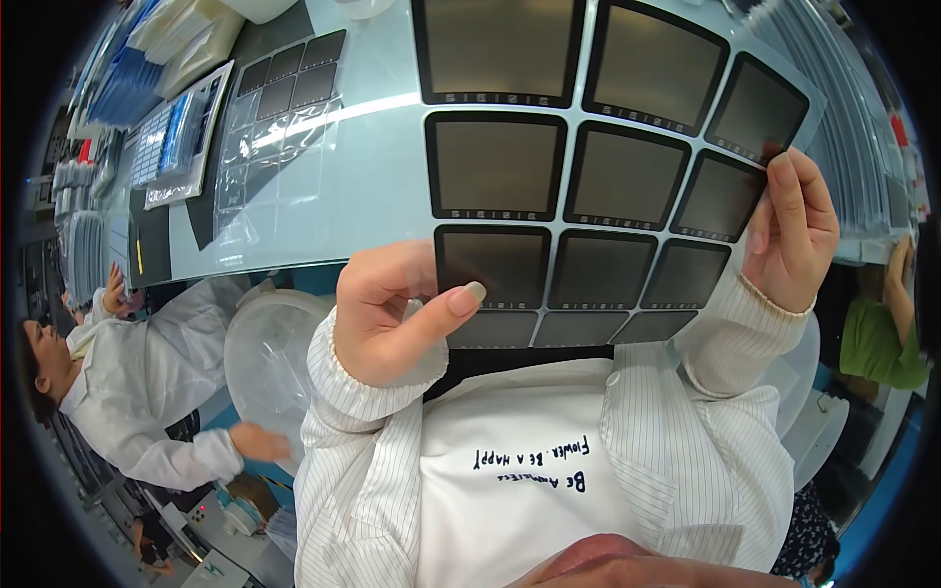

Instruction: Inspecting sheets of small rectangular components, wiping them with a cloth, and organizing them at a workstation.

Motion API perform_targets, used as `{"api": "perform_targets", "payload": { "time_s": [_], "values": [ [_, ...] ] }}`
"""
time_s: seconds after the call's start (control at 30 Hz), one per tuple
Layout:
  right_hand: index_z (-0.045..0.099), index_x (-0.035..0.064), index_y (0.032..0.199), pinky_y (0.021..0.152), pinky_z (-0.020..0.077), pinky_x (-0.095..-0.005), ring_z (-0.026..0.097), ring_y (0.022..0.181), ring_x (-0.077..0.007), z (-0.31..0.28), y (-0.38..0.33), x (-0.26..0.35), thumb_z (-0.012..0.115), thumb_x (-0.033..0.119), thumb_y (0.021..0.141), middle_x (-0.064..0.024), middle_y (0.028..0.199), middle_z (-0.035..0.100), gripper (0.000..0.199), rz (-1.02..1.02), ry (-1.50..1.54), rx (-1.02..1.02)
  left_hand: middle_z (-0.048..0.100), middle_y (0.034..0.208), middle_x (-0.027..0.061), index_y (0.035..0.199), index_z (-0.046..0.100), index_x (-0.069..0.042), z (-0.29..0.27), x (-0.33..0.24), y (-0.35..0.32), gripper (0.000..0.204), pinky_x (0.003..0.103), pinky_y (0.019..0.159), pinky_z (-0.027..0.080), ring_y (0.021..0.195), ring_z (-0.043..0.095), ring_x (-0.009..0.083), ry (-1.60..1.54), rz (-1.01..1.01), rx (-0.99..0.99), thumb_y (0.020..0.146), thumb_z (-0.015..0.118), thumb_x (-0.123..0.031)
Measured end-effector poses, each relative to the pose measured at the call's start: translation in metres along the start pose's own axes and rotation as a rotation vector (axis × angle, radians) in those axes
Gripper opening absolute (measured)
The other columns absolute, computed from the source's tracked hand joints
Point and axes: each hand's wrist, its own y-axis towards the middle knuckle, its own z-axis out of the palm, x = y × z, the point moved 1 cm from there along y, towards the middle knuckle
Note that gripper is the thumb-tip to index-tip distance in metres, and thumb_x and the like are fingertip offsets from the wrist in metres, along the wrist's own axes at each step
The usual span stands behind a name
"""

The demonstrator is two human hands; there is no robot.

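A large sheet of dark grey panels with black borders (627, 176), set in a grid with pale strips between them, is held up tilted above the table's near edge. My left hand (392, 314) grips its lower left edge, with the thumb on the front face and the other fingers partly hidden behind. At the right edge my right hand (799, 225) pinches the sheet between thumb and fingers. Light reflects dully off the panels. The sheet's top runs out of view.
On the pale table (363, 186) lies a clear sheet bearing several dark panels (294, 73). Blue-and-white packets (176, 137) and stacked sleeves stand farther left. More clear sheets (833, 147) are stacked at right. A translucent tub (274, 343) and a co-worker in white (147, 382) are left; a green-sleeved person (882, 338) is right.
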Motion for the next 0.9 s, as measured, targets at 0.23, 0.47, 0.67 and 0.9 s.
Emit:
{"api": "perform_targets", "payload": {
  "time_s": [0.23, 0.47, 0.67, 0.9],
  "values": [
    [0.063, -0.0032, 0.106, 0.038, 0.0279, -0.0144, 0.044, 0.042, -0.0041, -0.006, 0.001, -0.004, 0.063, 0.007, 0.086, -0.0099, 0.086, 0.067, 0.022, -0.003, -0.007, -0.019, 0.062, 0.067, 0.0056, 0.083, 0.064, 0.005, 0.002, -0.001, 0.001, 0.009, 0.02, 0.053, 0.041, 0.055, 0.051, 0.0075, -0.01, -0.016, 0.005, 0.081, 0.064, -0.004],
    [0.063, -0.0034, 0.106, 0.038, 0.0275, -0.0137, 0.044, 0.042, -0.0035, -0.003, 0.001, -0.002, 0.061, 0.006, 0.088, -0.0081, 0.085, 0.066, 0.021, -0.001, -0.014, -0.006, 0.061, 0.065, 0.0053, 0.08, 0.064, 0.004, 0.002, -0.001, 0.0, 0.008, 0.021, 0.052, 0.04, 0.053, 0.051, 0.0084, 0.013, -0.006, -0.012, 0.081, 0.064, -0.004],
    [0.058, -0.0019, 0.115, 0.044, 0.0398, -0.0148, 0.055, 0.05, -0.0084, 0.002, -0.002, 0.004, 0.06, 0.02, 0.09, -0.0093, 0.093, 0.066, 0.033, 0.268, 0.254, 0.179, 0.062, 0.066, 0.0062, 0.077, 0.063, 0.004, 0.005, -0.003, 0.001, 0.011, 0.02, 0.051, 0.039, 0.055, 0.051, 0.0075, -0.071, -0.061, -0.102, 0.082, 0.064, -0.006],
    [0.055, -0.0055, 0.115, 0.07, 0.0538, -0.0273, 0.066, 0.084, -0.0216, 0.021, -0.012, -0.004, 0.075, 0.027, 0.076, -0.0149, 0.097, 0.066, 0.055, 0.488, 0.209, 0.579, 0.063, 0.096, 0.0125, 0.113, 0.055, 0.005, 0.006, 0.008, 0.001, 0.04, 0.024, 0.07, 0.046, 0.08, 0.059, 0.0151, -0.021, -0.257, -0.31, 0.076, 0.071, -0.003]
  ]
}}
